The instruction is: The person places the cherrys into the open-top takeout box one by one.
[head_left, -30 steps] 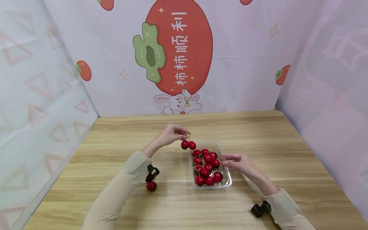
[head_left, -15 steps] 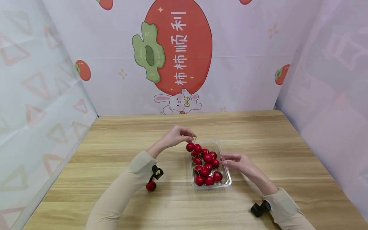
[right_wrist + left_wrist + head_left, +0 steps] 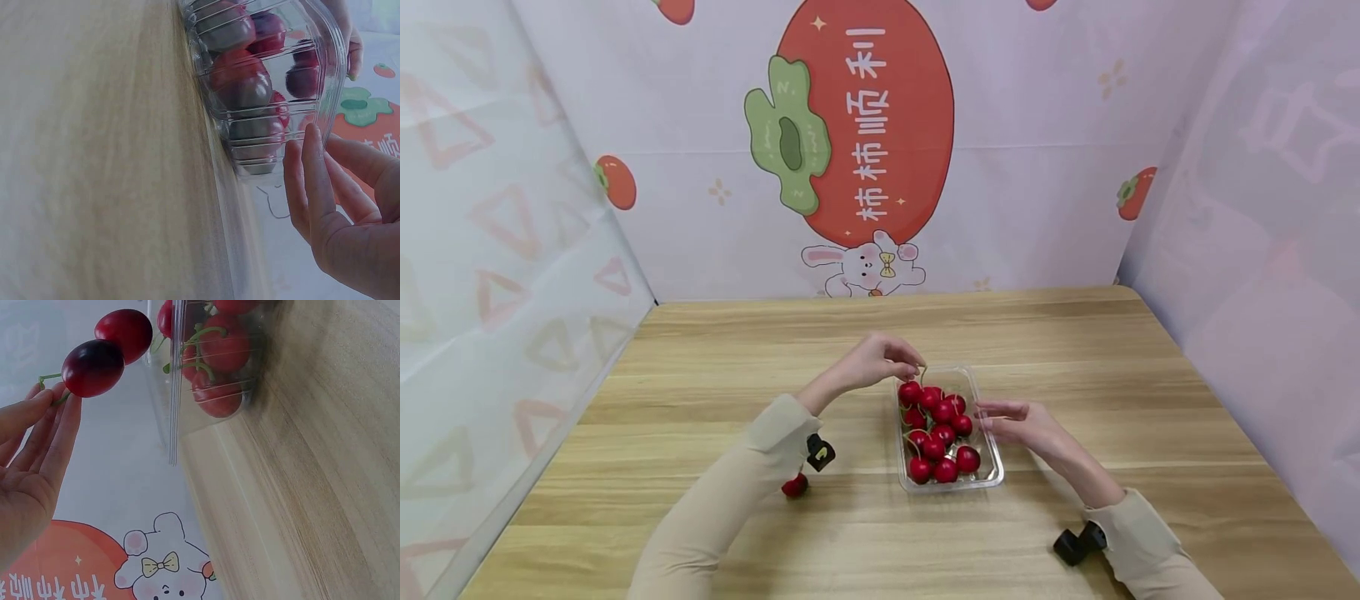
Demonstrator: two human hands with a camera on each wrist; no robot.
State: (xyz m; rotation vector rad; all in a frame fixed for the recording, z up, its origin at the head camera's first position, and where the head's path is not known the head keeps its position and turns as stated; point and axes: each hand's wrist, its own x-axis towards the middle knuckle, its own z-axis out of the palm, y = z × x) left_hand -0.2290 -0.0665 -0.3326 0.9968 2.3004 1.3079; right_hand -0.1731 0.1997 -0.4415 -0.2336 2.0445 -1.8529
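Note:
A pair of red cherries [image 3: 94, 367] hangs on a green stem that my left hand [image 3: 880, 360] pinches between thumb and fingertips. In the head view the pair is over the far left corner of a clear plastic container [image 3: 951, 487]. Inside it lie several more cherries [image 3: 946, 470], some with stems showing. My right hand [image 3: 1021, 423] is at the container's right side, its fairly straight fingers [image 3: 319, 172] touching the rim and wall. The right wrist view shows the ribbed wall with cherries [image 3: 247, 78] behind it.
One loose cherry [image 3: 794, 487] lies on the wooden table [image 3: 865, 550] beside the left forearm, partly covered by the sleeve. A black wrist device [image 3: 820, 452] sits on the left cuff, another [image 3: 1078, 543] on the right. Printed cloth walls [image 3: 1015, 200] enclose the table.
My left hand has moved right and slightly nearer, bringing the cherry pair from beside the container to over its far left corner. The right hand stays at the rim.

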